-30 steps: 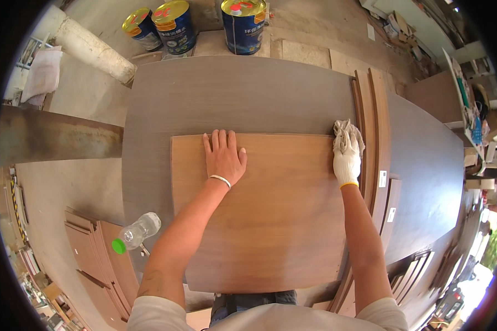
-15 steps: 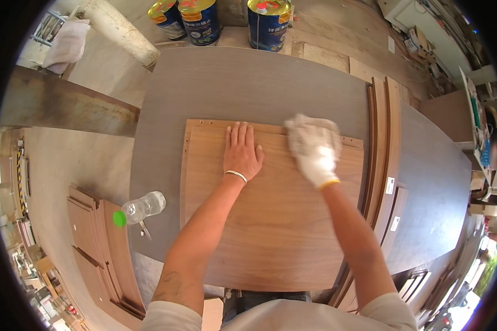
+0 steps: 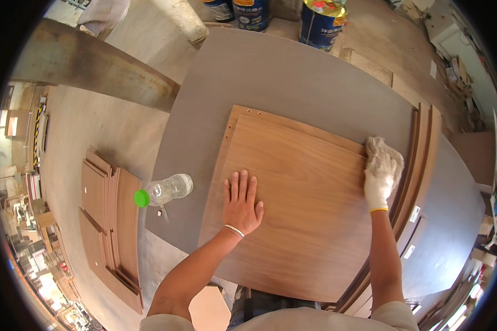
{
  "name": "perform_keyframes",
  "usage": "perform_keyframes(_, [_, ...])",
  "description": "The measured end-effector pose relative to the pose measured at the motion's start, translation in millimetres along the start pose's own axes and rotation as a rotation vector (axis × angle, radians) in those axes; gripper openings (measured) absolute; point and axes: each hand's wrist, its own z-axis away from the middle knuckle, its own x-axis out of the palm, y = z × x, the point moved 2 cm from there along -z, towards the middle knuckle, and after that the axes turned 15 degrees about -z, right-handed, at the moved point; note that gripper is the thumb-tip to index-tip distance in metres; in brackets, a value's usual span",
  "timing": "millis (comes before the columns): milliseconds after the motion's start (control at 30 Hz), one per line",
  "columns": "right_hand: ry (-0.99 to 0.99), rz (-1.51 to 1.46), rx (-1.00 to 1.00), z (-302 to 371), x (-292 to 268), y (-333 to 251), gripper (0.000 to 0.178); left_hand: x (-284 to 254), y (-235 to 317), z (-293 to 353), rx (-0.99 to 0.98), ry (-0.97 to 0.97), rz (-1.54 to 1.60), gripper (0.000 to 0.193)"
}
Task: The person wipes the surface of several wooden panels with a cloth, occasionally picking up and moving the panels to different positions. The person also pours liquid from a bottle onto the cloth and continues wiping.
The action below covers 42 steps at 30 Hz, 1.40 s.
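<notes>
Two flat wood-grain panels lie stacked on the grey table, and the upper panel (image 3: 303,220) leaves a strip of the lower one, with small drilled holes, showing along the far and left edges. My bare left hand (image 3: 243,204) rests flat on the upper panel near its left side, fingers spread. A white glove with a yellow cuff covers my right hand (image 3: 380,185). It presses a greyish rag (image 3: 382,153) at the right far corner of the panels, fingers laid over the cloth.
Long narrow boards (image 3: 425,160) lie along the right of the grey table (image 3: 270,71). A clear bottle with a green cap (image 3: 171,189) lies at the left edge beside a small brush-like tool. More brown panels (image 3: 113,231) stand lower left. Blue cans (image 3: 323,25) sit beyond the table.
My right hand has moved the rag rightward to the panel's right edge. My left hand has slid nearer to me, away from the far edge. The whole view has turned and shifted.
</notes>
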Motion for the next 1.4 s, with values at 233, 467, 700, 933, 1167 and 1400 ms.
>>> perform_keyframes(233, [-0.268,-0.303,-0.426,-35,85,-274,0.039,7,4,-7,0.029,0.056,0.008,0.074])
perform_keyframes(467, [-0.463,-0.282,-0.422,-47,76,-242,0.03,7,-3,1,-0.004,0.042,0.026,0.076])
perform_keyframes(700, [-0.321,-0.279,-0.406,-23,78,-215,0.049,2,0,-4,0.002,0.004,0.035,0.078])
perform_keyframes(933, [-0.158,-0.488,-0.743,-43,129,-310,0.025,13,-4,-5,0.017,0.077,0.011,0.078])
perform_keyframes(1167, [-0.114,-0.191,-0.254,-22,12,-107,0.027,5,1,-6,0.035,0.076,-0.017,0.078])
perform_keyframes(1400, [0.184,0.265,0.004,7,-15,37,0.052,2,4,-7,0.027,0.058,-0.027,0.077])
